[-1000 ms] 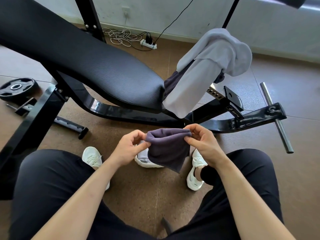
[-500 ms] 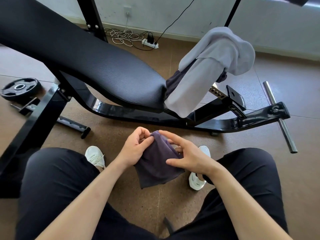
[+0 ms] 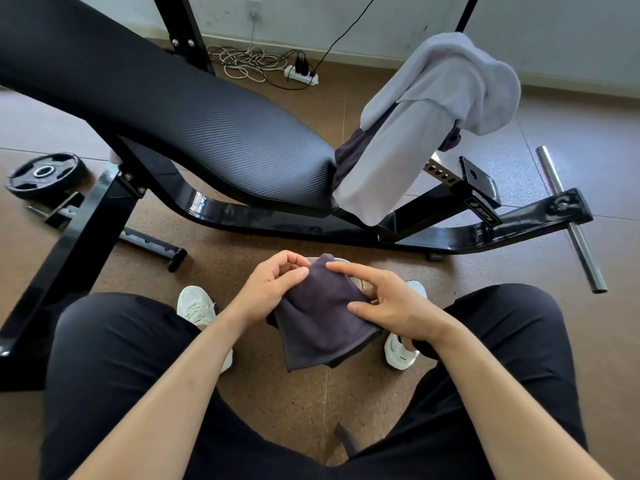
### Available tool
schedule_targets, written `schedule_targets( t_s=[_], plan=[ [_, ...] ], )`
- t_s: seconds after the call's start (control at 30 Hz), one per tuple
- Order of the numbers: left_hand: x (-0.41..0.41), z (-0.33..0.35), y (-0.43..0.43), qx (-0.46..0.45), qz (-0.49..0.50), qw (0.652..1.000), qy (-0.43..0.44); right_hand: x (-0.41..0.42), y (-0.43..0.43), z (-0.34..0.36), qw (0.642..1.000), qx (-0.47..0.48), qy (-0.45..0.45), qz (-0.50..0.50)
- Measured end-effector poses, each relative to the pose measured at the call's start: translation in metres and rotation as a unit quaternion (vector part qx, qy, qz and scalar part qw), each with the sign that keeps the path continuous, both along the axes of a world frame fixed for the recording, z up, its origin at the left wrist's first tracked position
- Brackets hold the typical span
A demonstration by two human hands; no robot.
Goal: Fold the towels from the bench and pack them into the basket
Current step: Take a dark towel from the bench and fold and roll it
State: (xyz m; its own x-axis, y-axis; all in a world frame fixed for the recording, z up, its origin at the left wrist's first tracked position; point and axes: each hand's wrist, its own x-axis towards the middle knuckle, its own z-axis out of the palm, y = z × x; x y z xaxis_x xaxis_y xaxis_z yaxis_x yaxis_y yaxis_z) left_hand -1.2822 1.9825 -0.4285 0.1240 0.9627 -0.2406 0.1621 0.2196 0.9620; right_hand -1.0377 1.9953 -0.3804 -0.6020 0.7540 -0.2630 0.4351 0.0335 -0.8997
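my left hand point(image 3: 273, 289) fingers pinch dark towel point(image 3: 322, 323) corner | right hand point(image 3: 394, 308) fingers grip its edge | grey towel point(image 3: 433, 109) on bench point(image 3: 207, 126) end

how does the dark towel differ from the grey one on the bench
The dark towel is folded small, the grey towel loose and bulkier. The left hand and right hand hold the dark towel; the grey towel drapes over the bench end. Both are plain cloth.

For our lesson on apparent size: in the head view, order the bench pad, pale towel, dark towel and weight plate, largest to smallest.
1. bench pad
2. pale towel
3. dark towel, close to the camera, so real size unsure
4. weight plate
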Motion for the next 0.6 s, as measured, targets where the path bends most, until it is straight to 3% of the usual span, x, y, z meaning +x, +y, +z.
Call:
schedule_targets(
  t_s=[0.33,0.6],
  plan=[
    [-0.011,0.008,-0.007,0.017,-0.015,1.000,-0.021,0.033,0.017,-0.005,0.984,-0.056,0.116,-0.123],
    [-0.018,0.002,-0.008,0.080,0.052,0.993,-0.064,0.035,0.015,-0.003,0.975,-0.079,0.164,-0.126]
  ],
)
